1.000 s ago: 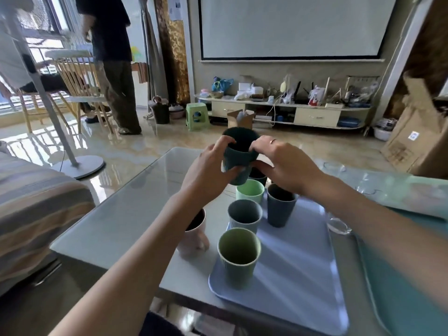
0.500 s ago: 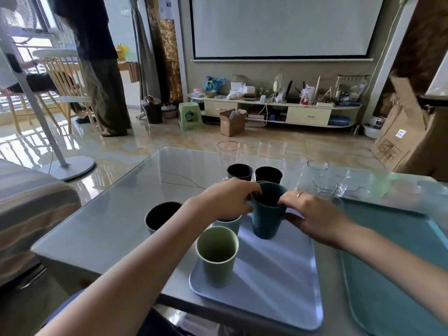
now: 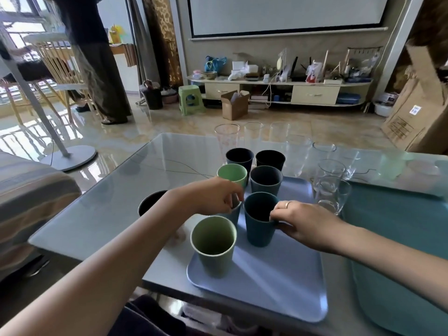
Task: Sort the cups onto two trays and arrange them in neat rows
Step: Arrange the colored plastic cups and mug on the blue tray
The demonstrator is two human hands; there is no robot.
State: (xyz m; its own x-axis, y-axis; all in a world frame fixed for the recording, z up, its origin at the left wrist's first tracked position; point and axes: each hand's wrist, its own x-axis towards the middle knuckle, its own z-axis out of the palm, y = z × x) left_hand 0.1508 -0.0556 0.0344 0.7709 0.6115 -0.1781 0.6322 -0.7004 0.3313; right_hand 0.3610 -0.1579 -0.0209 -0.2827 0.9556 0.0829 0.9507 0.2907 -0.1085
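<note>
A lavender tray [image 3: 271,292] lies on the glass table, and a teal tray [image 3: 400,243] lies to its right. On the lavender tray stand a pale green cup [image 3: 214,248], a teal cup [image 3: 258,226], a light blue cup [image 3: 234,213], a mint cup [image 3: 232,174] and a grey-blue cup [image 3: 266,180]. My right hand [image 3: 305,225] pinches the teal cup's rim from the right. My left hand [image 3: 213,197] curls its fingers on the rim of the light blue cup and partly hides it. A navy cup [image 3: 239,158] and a black cup [image 3: 270,160] stand just behind the tray.
A cup with a dark inside [image 3: 150,202] stands on the table left of the lavender tray, behind my left forearm. Several clear glasses [image 3: 331,190] stand along the table's far side and between the two trays. A person stands at the far left of the room.
The teal cup came down from mid-air onto the lavender tray. My left hand let go of it and moved left to the light blue cup. My right hand still holds the teal cup.
</note>
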